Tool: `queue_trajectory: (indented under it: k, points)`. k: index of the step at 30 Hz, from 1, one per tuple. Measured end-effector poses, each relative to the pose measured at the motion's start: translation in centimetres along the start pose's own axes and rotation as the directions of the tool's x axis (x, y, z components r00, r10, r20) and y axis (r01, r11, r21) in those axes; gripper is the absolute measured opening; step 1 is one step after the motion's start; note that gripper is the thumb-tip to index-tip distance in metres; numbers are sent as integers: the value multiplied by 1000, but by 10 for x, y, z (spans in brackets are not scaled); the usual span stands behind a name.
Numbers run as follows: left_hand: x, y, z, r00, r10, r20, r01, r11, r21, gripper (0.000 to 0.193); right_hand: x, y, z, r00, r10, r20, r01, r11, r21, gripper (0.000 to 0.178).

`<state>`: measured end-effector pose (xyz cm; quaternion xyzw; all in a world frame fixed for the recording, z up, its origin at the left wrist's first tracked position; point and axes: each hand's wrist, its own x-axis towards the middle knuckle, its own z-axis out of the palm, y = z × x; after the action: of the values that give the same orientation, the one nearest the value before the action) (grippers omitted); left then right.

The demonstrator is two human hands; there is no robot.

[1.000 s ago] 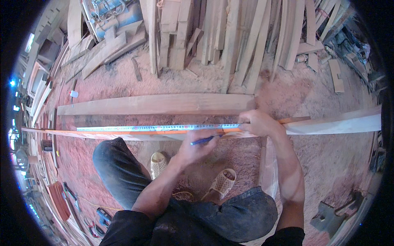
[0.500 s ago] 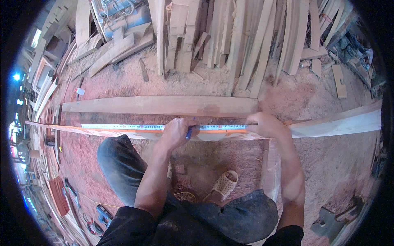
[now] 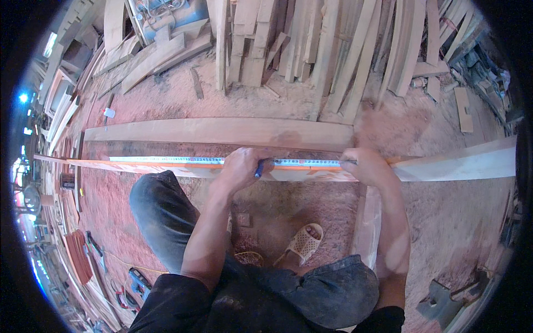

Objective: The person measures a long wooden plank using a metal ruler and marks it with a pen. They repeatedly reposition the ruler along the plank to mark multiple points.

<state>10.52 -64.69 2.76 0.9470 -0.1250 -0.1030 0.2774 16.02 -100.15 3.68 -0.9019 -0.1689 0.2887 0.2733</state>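
Note:
A white tape measure (image 3: 191, 160) lies stretched along the edge of a long wooden board (image 3: 455, 166) that crosses in front of my knees. My left hand (image 3: 239, 169) is closed around a blue pen (image 3: 259, 168) and rests at the tape, covering part of its scale. Farther right, my right hand (image 3: 369, 165) is closed at the tape's right end, with thumb and fingers pinched on it. The tape's end itself is hidden by those fingers. An orange strip runs along the board's edge just below the tape.
Behind the long board lies a second wooden plank (image 3: 222, 131). Stacked lumber (image 3: 311, 50) leans at the back, beside a blue machine (image 3: 172, 16). A power tool (image 3: 140, 283) lies at the lower left, a metal bracket-like piece (image 3: 441, 302) at the lower right. Sawdust covers the floor.
The view has shifted slightly, so the board, tape and both hands sit a little higher in the picture. Both hands keep their places along the tape.

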Motion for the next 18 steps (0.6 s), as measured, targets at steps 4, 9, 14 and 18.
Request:
queue_trajectory:
  k: [4, 9, 14, 18]
  points:
    - [1, -3, 3, 1000, -23, 12, 23, 1000, 12, 20, 2, 1, -1, 1000, 13, -2, -13, 998, -57, 26]
    - [1, -9, 4, 1000, -8, 17, 8, 1000, 3, 21, 3, 5, 1, 1000, -2, -25, 2, 1000, -5, 27]
    - [1, -3, 9, 1000, -28, 2, 28, 1000, 8, 22, 2, 8, 1, 1000, 2, -21, -2, 1000, -26, 25]
    - [3, 2, 13, 1000, -10, -11, 10, 1000, 12, 21, 4, 10, -1, 998, -57, -16, 56, 998, -23, 24]
